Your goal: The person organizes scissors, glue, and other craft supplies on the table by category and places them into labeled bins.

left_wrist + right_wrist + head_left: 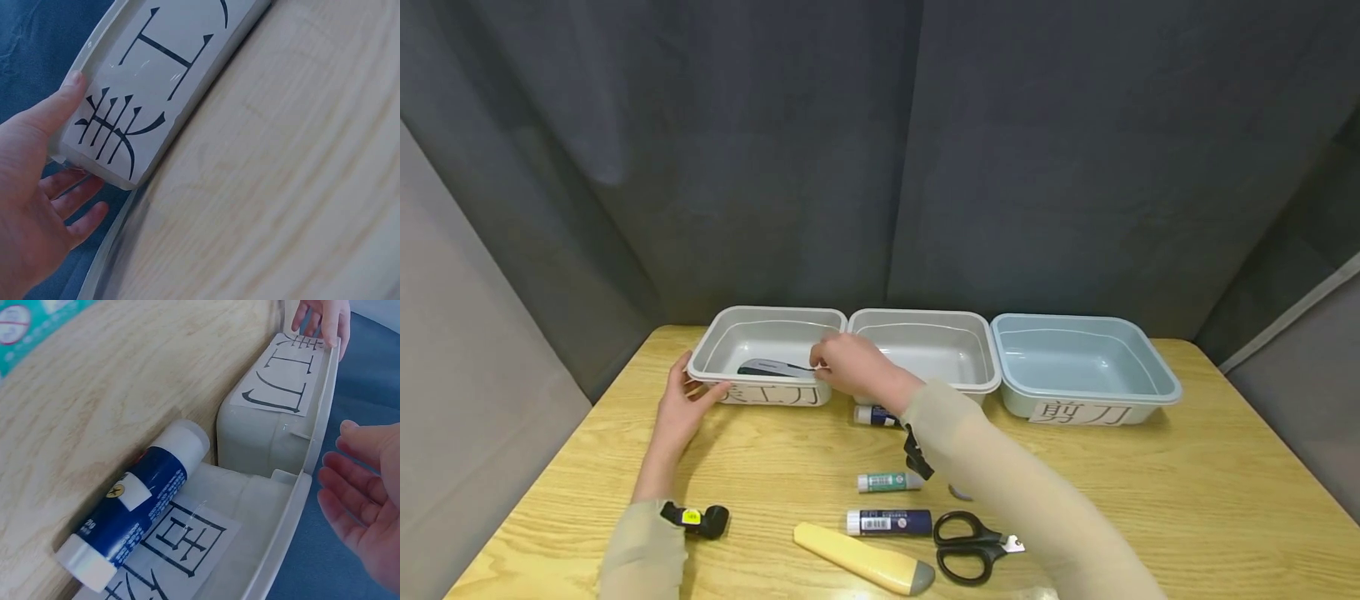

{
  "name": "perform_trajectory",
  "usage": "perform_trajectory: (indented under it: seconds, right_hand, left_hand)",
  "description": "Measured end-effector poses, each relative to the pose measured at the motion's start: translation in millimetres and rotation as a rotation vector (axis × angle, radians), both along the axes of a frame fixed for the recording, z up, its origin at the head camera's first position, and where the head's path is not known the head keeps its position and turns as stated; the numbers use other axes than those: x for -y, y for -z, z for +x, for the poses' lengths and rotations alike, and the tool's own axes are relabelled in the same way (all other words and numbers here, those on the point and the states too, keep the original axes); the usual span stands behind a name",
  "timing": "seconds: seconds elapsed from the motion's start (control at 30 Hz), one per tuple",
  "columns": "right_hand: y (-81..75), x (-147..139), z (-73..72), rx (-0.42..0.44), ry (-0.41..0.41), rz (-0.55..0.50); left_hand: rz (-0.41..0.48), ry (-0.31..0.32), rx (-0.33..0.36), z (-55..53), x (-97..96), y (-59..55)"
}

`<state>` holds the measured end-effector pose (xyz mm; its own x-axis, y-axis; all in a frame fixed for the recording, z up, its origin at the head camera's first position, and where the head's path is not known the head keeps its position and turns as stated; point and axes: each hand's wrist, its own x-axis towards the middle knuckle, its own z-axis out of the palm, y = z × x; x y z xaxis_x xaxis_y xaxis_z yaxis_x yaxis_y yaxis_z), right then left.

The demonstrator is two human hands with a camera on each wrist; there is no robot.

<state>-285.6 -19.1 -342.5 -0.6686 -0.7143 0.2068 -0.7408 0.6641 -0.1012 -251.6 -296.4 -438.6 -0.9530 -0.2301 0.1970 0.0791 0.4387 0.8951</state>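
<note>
My left hand (pixel 681 408) holds the near left corner of the left grey bin (pixel 778 310); in the left wrist view its thumb lies on the rim and the other fingers are around the end. Inside that bin lies a grey and black utility knife (pixel 771 367). Over the bin's right end is my right hand (pixel 857 367), its fingertips close to the knife's end. The right wrist view shows that hand's fingers loosely bent, with nothing visible between them. Beneath the right forearm, a blue glue stick (pixel 134 503) leans against the front of the middle grey bin (pixel 925 312).
To the right stands a light blue bin (pixel 1086 318) with a paper label. On the wooden table (pixel 760 475) lie a green glue stick (pixel 887 482), a dark blue glue stick (pixel 891 522), a yellow utility knife (pixel 857 557) and black-handled scissors (pixel 970 547). A dark curtain hangs behind.
</note>
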Motion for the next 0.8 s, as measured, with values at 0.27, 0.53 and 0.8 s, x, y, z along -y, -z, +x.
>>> perform_trajectory:
  seconds: [0.27, 0.53, 0.8]
  right_hand:
    - [-2.3, -6.6, 15.3, -0.006, -0.037, 0.014]
    - [-4.0, -12.2, 33.5, -0.018, -0.047, -0.007]
    - [1.0, -19.0, 48.1, 0.005, -0.078, 0.029]
  left_hand:
    - [0.003, 0.006, -0.004, -1.3, -0.2, 0.3]
    - [0.010, 0.011, 0.007, -0.6, -1.5, 0.3]
    - [0.006, 0.003, 0.016, -3.1, 0.7, 1.9]
